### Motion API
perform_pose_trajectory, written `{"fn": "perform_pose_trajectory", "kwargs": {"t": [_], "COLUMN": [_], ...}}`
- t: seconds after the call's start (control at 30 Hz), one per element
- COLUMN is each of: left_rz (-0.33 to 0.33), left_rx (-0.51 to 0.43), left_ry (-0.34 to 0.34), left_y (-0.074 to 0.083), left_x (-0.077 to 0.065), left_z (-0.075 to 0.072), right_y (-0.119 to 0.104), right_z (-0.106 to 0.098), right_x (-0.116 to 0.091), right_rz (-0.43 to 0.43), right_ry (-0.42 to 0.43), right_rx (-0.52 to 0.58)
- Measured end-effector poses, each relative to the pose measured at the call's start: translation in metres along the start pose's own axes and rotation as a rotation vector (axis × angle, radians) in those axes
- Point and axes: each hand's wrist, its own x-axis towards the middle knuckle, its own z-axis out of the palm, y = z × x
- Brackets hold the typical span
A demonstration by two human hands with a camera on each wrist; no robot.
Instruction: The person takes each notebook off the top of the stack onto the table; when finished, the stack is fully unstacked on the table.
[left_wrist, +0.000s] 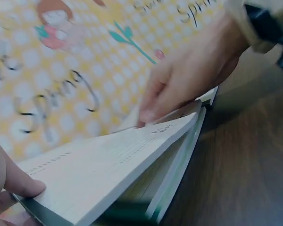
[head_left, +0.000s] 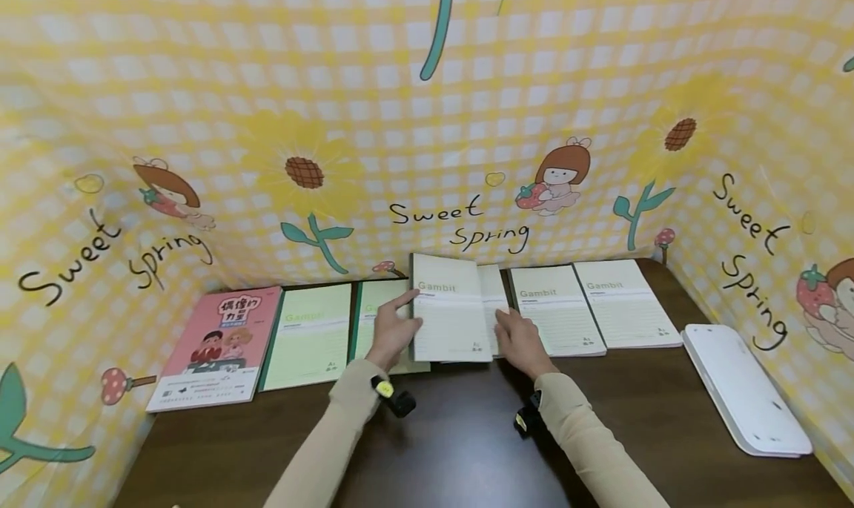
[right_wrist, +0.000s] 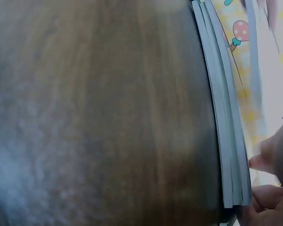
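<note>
A white "Gambit" notebook (head_left: 448, 322) with a dark spine is raised and tilted over its neighbours. My left hand (head_left: 395, 331) grips its left edge; in the left wrist view the thumb (left_wrist: 30, 186) lies on the cover and fingers are underneath. Another pale notebook (head_left: 495, 282) shows partly behind it, and my right hand (head_left: 525, 342) pinches at its right edge with bent fingers. Below the raised notebook lies a green-spined notebook (head_left: 373, 294), mostly covered. In the right wrist view, stacked notebook edges (right_wrist: 221, 103) run beside the right fingers (right_wrist: 264, 197); the rest of that hand is cut off.
Left along the row are a pink book (head_left: 216, 345) and a light green notebook (head_left: 308, 334). Two white notebooks (head_left: 557, 308) (head_left: 623, 300) lie to the right. A white flat case (head_left: 747, 389) sits at the dark table's (head_left: 447, 441) right edge. Checked cloth (head_left: 414, 137) hangs behind.
</note>
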Motion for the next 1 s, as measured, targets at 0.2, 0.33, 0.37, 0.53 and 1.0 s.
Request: {"fn": "perform_pose_trajectory", "kwargs": {"t": [0.2, 0.33, 0.37, 0.53, 1.0], "left_rz": [-0.014, -0.153, -0.203, -0.344, -0.181], "left_rx": [0.021, 0.071, 0.086, 0.200, 0.806], "left_ry": [0.033, 0.103, 0.116, 0.136, 0.100], "left_y": [-0.022, -0.039, -0.043, -0.061, -0.094], "left_x": [-0.076, -0.140, -0.154, -0.203, -0.214], "left_z": [-0.087, -0.135, -0.145, -0.183, -0.175], "right_y": [0.001, 0.000, -0.001, -0.005, -0.008], "right_z": [0.000, 0.000, 0.000, 0.004, 0.004], "right_x": [-0.004, -0.005, -0.004, -0.001, -0.002], "right_rz": [-0.049, -0.064, -0.069, -0.106, -0.119], "right_ry": [0.014, 0.018, 0.023, 0.050, 0.096], "right_rx": [-0.062, -0.083, -0.090, -0.109, -0.133]}}
